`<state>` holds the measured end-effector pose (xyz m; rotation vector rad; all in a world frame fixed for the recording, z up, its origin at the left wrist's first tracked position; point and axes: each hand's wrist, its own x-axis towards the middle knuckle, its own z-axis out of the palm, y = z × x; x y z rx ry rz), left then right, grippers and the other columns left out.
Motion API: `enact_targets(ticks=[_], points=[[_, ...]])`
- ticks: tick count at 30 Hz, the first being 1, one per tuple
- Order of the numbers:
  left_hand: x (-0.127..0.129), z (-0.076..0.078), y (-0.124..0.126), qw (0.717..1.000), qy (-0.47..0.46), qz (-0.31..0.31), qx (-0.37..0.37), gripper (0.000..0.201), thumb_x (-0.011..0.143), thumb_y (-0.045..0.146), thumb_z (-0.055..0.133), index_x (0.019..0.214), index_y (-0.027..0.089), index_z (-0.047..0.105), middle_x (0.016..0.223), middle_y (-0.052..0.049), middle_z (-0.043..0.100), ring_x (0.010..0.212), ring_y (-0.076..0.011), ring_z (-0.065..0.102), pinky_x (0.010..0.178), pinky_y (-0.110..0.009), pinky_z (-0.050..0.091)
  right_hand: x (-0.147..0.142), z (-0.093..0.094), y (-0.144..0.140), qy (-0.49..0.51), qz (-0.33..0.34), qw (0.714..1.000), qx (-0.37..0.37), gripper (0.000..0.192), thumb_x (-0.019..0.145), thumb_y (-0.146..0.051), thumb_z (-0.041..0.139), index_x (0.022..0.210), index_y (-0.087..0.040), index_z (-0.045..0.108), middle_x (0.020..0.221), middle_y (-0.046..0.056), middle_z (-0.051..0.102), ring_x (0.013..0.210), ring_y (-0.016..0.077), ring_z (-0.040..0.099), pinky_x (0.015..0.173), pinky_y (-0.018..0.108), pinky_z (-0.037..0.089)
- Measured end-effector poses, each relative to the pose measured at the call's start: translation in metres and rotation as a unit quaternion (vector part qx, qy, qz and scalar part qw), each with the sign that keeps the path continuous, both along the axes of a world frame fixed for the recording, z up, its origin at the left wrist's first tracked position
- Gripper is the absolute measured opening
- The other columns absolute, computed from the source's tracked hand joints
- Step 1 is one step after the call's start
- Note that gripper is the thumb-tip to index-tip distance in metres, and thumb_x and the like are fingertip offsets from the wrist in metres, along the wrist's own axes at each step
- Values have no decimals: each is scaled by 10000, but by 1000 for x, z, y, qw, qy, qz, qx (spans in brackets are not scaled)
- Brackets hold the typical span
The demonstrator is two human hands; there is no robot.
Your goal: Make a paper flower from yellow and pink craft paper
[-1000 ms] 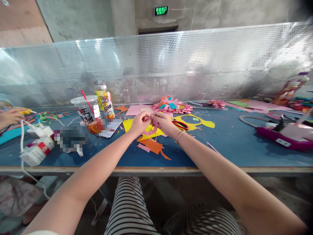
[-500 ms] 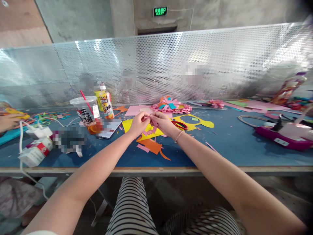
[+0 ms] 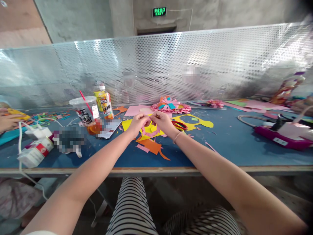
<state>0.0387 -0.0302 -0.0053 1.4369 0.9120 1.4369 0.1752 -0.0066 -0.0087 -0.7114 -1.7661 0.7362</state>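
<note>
Both hands meet over the middle of the blue table (image 3: 232, 143), and between them they hold a pink paper strip (image 3: 148, 130) that is bent into a loose loop. The left hand (image 3: 137, 123) is closed in a pinch on the strip's upper left part, and the right hand (image 3: 164, 122) pinches the upper right part, so that the fingertips of the two hands nearly touch at the top of the loop. The loop hangs just above a yellow paper sheet (image 3: 137, 125) and an orange paper scrap (image 3: 153, 146) that lie on the table below it. The strip's edge looks notched or fringed, though at this size that is hard to tell for sure. Red-handled scissors (image 3: 179, 125) lie just to the right of the right hand, and a finished pink paper flower (image 3: 168, 106) sits farther back. To the left stand a plastic cup (image 3: 86, 111) with a red straw and an orange juice bottle (image 3: 105, 102); a co-worker's hand (image 3: 8, 121) is at the far left edge. The work in hand appears to be shaping the strip into a ring, with its two ends brought together. The next move calls for a steady pinch where the ends meet, so the loop does not spring open.
</note>
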Motion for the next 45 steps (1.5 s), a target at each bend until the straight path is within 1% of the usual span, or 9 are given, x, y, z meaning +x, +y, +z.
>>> enact_targets(ticks=[3,7,11,16,22,26,30,37,45], points=[[-1,-1,3,1000,-1,4,-15,86,661,222,569,619,159,528,481,41,487,482,-80,505,523,-219,436,-1,0,0,14,14,999,-26,208,743,-352,546,632,-186,490,526,-26,505,491,95,491,496,230,405],[-3,-4,9,999,-3,39,7,40,647,196,560,660,160,550,550,25,537,517,-83,525,508,-212,428,-1,1,1,88,71,988,-105,271,750,-455,508,713,-189,542,631,-7,550,562,102,527,548,233,445],[-8,-6,15,998,5,55,13,58,651,209,565,669,154,557,577,13,555,534,-86,541,520,-218,437,-2,1,3,142,85,975,-148,270,698,-459,565,713,-190,547,651,-14,529,567,95,521,551,227,459],[-10,-5,15,997,19,65,33,80,646,226,573,664,152,548,582,7,563,546,-86,545,518,-208,440,-2,1,3,116,71,983,-126,257,629,-390,655,723,-182,536,656,-21,512,610,101,545,579,233,468],[-11,-5,14,999,16,49,18,79,655,232,571,665,165,531,540,25,525,543,-87,543,518,-206,438,-2,4,-3,68,30,994,-80,180,667,-320,620,739,-170,551,674,-17,531,546,79,528,527,226,434],[-12,-7,15,999,40,36,9,164,705,334,545,659,180,514,485,34,468,498,-99,518,465,-210,410,-1,3,1,40,21,997,-63,160,656,-291,628,754,-171,585,653,-11,549,545,85,519,523,228,425],[-12,-7,17,993,87,68,49,148,660,304,600,675,172,534,609,13,544,552,-91,532,504,-205,413,0,1,3,16,22,999,-35,179,636,-299,656,762,-177,619,657,-8,570,598,100,533,579,240,441],[-12,-6,17,989,105,69,78,170,647,291,622,733,148,589,690,-14,581,587,-87,529,523,-205,404,0,3,1,52,31,997,-56,218,634,-313,661,802,-179,625,719,8,599,658,113,555,641,258,456],[-12,-8,20,986,111,70,104,203,639,319,640,743,150,597,726,-23,604,635,-99,552,563,-208,418,-1,2,1,108,50,988,-100,162,619,-270,671,739,-175,618,714,3,594,660,103,563,649,251,471]])
